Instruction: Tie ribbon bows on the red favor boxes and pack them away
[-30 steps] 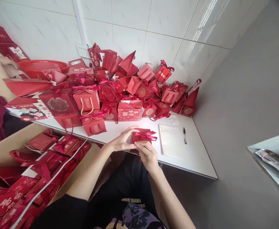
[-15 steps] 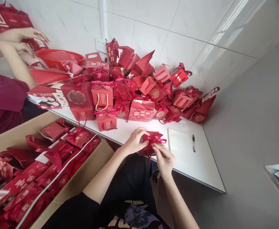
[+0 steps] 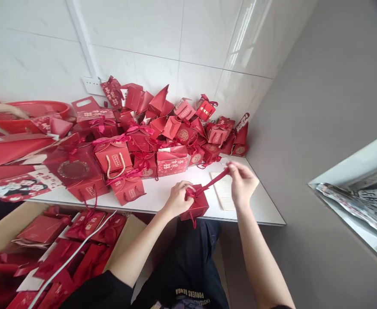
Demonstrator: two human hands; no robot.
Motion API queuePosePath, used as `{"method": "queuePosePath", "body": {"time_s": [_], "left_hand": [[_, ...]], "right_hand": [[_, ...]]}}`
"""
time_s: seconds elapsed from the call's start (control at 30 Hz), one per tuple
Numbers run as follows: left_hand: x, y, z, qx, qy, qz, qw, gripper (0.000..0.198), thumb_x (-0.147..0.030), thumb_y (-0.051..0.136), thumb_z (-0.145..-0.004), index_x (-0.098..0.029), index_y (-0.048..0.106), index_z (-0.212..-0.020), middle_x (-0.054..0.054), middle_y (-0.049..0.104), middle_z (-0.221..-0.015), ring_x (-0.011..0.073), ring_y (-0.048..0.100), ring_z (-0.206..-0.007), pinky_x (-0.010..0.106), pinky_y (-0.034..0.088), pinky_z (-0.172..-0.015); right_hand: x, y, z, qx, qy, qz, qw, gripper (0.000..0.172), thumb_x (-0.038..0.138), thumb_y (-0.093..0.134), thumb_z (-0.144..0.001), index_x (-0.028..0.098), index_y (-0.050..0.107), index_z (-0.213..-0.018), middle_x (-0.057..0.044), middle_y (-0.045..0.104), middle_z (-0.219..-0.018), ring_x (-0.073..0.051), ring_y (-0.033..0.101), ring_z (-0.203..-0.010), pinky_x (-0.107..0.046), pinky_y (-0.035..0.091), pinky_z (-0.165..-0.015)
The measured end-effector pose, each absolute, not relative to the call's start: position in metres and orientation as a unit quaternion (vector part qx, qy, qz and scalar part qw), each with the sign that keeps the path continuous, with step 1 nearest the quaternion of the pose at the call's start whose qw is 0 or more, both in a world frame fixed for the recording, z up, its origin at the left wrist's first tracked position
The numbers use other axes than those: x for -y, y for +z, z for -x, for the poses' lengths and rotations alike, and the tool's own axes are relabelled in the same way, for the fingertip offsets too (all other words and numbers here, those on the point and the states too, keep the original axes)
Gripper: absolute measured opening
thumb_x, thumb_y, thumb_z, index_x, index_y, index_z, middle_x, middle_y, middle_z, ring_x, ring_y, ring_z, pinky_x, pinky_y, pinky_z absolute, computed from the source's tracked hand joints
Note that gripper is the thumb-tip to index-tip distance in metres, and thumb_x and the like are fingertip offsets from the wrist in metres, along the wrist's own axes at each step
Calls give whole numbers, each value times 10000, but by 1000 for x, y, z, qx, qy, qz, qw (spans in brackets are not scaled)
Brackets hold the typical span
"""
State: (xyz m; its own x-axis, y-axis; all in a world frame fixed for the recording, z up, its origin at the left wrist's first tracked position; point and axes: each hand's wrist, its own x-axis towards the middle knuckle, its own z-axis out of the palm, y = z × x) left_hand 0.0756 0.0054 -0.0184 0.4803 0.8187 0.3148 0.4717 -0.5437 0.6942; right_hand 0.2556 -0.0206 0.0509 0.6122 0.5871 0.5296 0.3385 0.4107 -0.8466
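Observation:
A small red gift box (image 3: pixel 202 207) with a twisted cord handle stands at the front edge of the white table. My left hand (image 3: pixel 178 199) is closed on its left side, the fingers bent over the top beside the ribbon's knot. From that knot a dark red ribbon (image 3: pixel 213 180) runs taut up and to the right. Its far end is pinched between thumb and fingers of my right hand (image 3: pixel 243 183), raised over the notebook (image 3: pixel 223 192). My left fingers partly hide the knot.
Many red gift boxes (image 3: pixel 172 161) are heaped along the wall. At lower left a cardboard carton (image 3: pixel 127 231) holds more, with a white cable (image 3: pixel 69 257) across it. Another person's arm (image 3: pixel 4 110) reaches into a red basket (image 3: pixel 47 105). A grey panel (image 3: pixel 304 111) borders the right.
My right hand has moved up and right, drawing the ribbon out straight; the bow's loops no longer show. My left hand stays at the box. The view has turned to the right.

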Motion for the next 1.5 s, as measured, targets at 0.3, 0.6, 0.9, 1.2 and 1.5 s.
{"method": "queuePosePath", "body": {"time_s": [0.3,0.6,0.9,1.2,1.5], "left_hand": [[-4,-12,-85,-412,329,-822,214,341,-35,489,-648,-214,595,-918,48,596,-1062,253,506,-1088,466,362,-977],[-2,-6,-96,-439,299,-818,220,158,-174,533,-776,-224,644,-877,34,619,-1108,213,531,-1105,411,384,-985],[-2,-5,-94,-455,310,-784,285,81,-216,620,-761,-219,647,-837,64,581,-1156,241,512,-1132,468,341,-1009],[-7,-10,-89,-419,403,-740,338,70,-184,579,-782,-196,642,-754,76,626,-1065,200,574,-1046,390,408,-985],[-5,-10,-77,-372,323,-821,289,258,-160,628,-695,-204,613,-949,80,572,-1174,246,479,-1170,423,337,-1031]], "right_hand": [[23,123,-262,521,-27,474,709,184,326,668,-749,187,723,-855,-46,725,-819,-190,682,-755,-336,567,-720],[6,118,-247,686,297,378,546,388,476,618,-763,199,679,-1027,-82,720,-940,-229,693,-803,-363,582,-701],[31,-2,-285,669,256,552,426,355,488,548,-807,187,675,-948,-121,669,-1027,-243,669,-881,-369,583,-721],[46,-31,-264,706,145,557,412,365,531,475,-832,238,684,-890,-100,619,-1021,-236,655,-844,-368,556,-713],[37,-8,-251,692,216,540,428,204,318,493,-831,189,644,-785,-68,636,-830,-186,601,-731,-309,491,-666]]}}
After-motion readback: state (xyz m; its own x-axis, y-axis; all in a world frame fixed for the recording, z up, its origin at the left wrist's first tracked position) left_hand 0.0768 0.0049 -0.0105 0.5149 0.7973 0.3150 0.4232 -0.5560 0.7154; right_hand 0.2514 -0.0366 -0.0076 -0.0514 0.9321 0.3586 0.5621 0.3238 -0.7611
